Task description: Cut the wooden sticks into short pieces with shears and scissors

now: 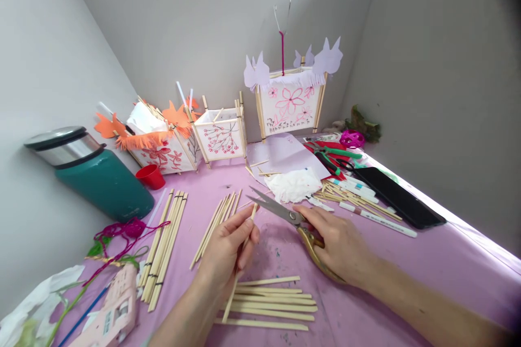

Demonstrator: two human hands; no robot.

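Near the middle, my left hand [234,246] is closed around a thin wooden stick [231,295], whose upper tip sticks out above the fingers. My right hand [336,238] grips gold-handled scissors [303,226]. The scissor blades are parted and point left, close to the stick's upper tip. Below my left hand lies a row of loose sticks [280,304] on the purple table [345,314]. More sticks [211,227] lie just behind and left of that hand. Farther left are sticks bound with dark bands [165,249].
Paper lanterns [222,138] stand at the back; another lantern [291,100] hangs from a wire. A teal bottle [103,179], red cup [150,176] and pink glue gun [116,309] are left. At right lie pliers [334,152], markers [378,220] and a black phone [399,195].
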